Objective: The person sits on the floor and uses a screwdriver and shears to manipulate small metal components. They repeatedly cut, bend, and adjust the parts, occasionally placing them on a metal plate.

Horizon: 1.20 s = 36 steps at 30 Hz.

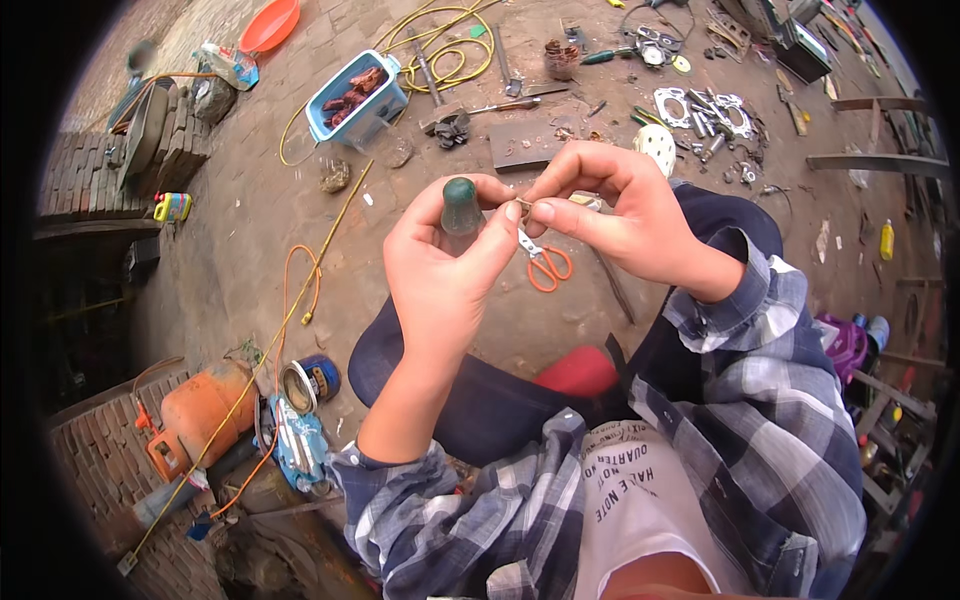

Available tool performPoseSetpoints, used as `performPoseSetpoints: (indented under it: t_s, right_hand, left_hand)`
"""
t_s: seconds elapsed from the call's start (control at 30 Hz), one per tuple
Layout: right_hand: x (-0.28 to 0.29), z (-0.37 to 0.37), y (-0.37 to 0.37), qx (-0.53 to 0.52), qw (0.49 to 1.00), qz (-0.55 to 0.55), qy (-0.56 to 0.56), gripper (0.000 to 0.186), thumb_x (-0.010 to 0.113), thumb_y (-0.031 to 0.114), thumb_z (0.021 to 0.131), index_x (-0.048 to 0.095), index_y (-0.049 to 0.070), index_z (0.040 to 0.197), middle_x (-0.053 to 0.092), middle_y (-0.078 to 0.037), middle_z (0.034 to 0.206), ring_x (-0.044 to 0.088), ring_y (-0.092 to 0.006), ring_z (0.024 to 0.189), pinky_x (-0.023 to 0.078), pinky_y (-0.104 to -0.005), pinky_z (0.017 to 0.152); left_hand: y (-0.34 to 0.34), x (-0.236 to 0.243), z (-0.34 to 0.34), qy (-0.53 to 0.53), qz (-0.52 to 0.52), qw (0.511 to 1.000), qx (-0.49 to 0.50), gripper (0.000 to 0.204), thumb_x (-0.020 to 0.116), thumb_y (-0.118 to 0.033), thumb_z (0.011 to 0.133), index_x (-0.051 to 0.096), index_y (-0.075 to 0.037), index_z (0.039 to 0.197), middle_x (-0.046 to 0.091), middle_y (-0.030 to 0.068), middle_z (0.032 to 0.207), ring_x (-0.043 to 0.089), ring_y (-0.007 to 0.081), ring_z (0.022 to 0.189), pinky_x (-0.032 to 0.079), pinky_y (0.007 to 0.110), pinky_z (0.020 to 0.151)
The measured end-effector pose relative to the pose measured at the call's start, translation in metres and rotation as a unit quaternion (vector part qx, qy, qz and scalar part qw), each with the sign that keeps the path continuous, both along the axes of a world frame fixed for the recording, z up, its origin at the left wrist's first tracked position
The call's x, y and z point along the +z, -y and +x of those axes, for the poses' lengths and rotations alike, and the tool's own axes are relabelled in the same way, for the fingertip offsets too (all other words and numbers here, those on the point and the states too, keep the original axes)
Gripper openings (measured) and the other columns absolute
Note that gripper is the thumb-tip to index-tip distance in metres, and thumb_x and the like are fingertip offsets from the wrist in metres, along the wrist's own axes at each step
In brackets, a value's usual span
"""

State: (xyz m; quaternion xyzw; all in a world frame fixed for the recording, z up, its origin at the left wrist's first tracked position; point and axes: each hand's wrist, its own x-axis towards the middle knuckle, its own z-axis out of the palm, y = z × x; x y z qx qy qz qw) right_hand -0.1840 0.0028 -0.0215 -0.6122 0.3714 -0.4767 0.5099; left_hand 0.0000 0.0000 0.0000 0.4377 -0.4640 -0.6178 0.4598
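Brown paved ground (240,250), strewn with tools and parts; two hands met above it.
Left hand (440,270) had a green handle (461,207) tucked upright against the palm, its thumb and forefinger closed on a small piece (524,206), too small to identify. Right hand (620,205) pinched the same piece from the other side, fingertips nearly touching the left's. Piece lay between the two thumbs, off the ground. Below the hands: scissors (536,252), orange-handled. Beyond: a dark plate (520,152), bits scattered on it; a white shoe (655,147) to its right. Farther: loose metal parts (712,115) right; left, a blue tub (378,113) with reddish-brown contents; then an orange dish (268,26).
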Motion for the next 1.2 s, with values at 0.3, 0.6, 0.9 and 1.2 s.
performPoseSetpoints:
  t_s: [0.3,0.6,0.9,1.2]
  right_hand:
    - [-0.004,-0.017,0.001,0.021,0.977,0.176,0.12,0.013,0.064,0.011,0.09,0.06,-0.002,0.092,0.068,-0.007,0.079,0.063,-0.0088,0.067,0.049,-0.0212,0.057]
    - [0.003,-0.022,-0.004,-0.011,0.992,0.126,0.004,0.006,0.061,0.003,0.09,0.058,-0.002,0.091,0.063,-0.005,0.085,0.064,-0.0113,0.079,0.051,-0.0245,0.072]
    - [-0.006,-0.018,-0.002,0.022,0.967,0.22,0.124,0.014,0.062,0.016,0.091,0.059,0.002,0.092,0.068,-0.004,0.077,0.054,-0.0037,0.058,0.04,-0.0191,0.046]
    - [-0.011,-0.018,-0.001,0.036,0.968,0.217,0.124,0.016,0.061,0.019,0.092,0.059,0.003,0.094,0.068,-0.003,0.078,0.055,-0.0029,0.06,0.039,-0.0184,0.047]
  left_hand:
    - [0.002,-0.011,-0.013,-0.049,0.077,0.996,-0.008,0.017,0.069,0.002,0.082,0.065,0.002,0.098,0.066,0.0041,0.085,0.06,0.0073,0.074,0.046,0.019,0.062]
    - [0.002,-0.016,-0.02,-0.057,0.072,0.996,-0.014,0.02,0.069,0.002,0.082,0.063,0.002,0.101,0.067,0.0071,0.088,0.062,0.0092,0.075,0.048,0.021,0.065]
    - [0.0,-0.017,-0.02,0.012,0.001,1.0,-0.002,0.017,0.068,0.0,0.083,0.065,0.002,0.099,0.066,0.0063,0.087,0.059,0.0085,0.072,0.045,0.021,0.062]
    - [0.0,-0.027,-0.016,0.141,-0.186,0.972,0.007,0.011,0.068,0.0,0.083,0.067,0.002,0.094,0.066,0.0058,0.087,0.059,0.0078,0.073,0.046,0.021,0.064]
